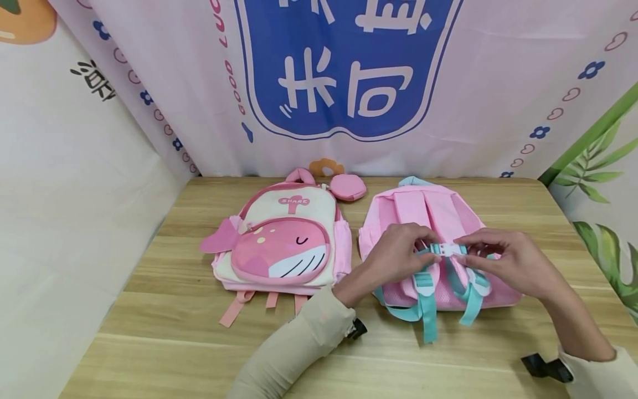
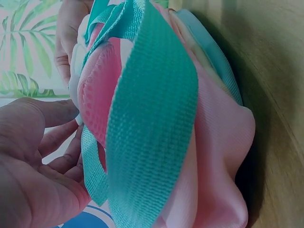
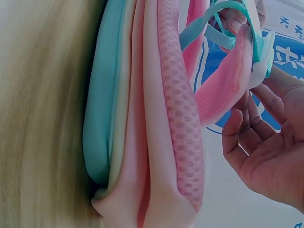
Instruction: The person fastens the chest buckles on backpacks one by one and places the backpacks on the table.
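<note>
A pink backpack lies with its strap side up on the right of the table. Over its shoulder straps is a white buckle on teal webbing, its two halves together as far as I can see. My left hand pinches the buckle's left end between thumb and fingers. At the other end, my right hand pinches the webbing and buckle edge. Teal webbing hangs in a wide loop in the left wrist view. The right wrist view shows the pink mesh back panel edge-on.
To the left lies a second backpack, cream and pink with a whale face, its front up. A small round pink pouch sits at its top right. Behind the wooden table hangs a printed curtain.
</note>
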Demonstrator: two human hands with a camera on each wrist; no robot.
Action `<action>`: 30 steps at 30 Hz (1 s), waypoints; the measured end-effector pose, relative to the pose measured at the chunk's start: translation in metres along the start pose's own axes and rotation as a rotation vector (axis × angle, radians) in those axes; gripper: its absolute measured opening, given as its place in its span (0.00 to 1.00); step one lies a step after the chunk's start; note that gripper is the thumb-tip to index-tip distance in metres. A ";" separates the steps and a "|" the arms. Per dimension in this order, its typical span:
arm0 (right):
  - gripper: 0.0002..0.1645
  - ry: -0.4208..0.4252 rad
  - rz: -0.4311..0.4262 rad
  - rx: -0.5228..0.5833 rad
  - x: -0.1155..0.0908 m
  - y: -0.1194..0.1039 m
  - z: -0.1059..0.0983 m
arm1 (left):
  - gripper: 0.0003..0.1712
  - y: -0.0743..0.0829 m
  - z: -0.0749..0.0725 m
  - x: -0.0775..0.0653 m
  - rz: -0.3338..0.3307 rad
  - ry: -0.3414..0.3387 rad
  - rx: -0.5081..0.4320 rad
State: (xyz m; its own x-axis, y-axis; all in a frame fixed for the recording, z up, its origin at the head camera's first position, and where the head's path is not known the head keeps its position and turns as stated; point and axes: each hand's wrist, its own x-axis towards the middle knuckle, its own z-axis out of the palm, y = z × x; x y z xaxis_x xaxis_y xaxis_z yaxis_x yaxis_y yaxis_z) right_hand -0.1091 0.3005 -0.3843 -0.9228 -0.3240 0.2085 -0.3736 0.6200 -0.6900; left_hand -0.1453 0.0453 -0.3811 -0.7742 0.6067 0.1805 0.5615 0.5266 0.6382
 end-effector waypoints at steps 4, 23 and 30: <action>0.17 0.004 0.001 0.016 0.001 0.000 0.002 | 0.13 0.001 0.000 -0.001 -0.012 0.009 -0.008; 0.17 -0.006 -0.045 -0.080 0.001 0.002 0.006 | 0.13 0.002 0.011 0.001 -0.052 -0.032 -0.002; 0.17 -0.063 -0.045 -0.123 0.001 0.007 0.006 | 0.11 0.001 0.021 0.001 -0.094 -0.079 0.025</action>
State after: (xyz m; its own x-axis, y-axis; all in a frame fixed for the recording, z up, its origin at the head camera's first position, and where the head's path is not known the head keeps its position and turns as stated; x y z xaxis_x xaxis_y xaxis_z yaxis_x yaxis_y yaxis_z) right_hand -0.1121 0.2999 -0.3931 -0.8985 -0.3955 0.1906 -0.4268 0.6851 -0.5903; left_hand -0.1393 0.0584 -0.3959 -0.7989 0.5983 0.0608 0.4953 0.5973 0.6308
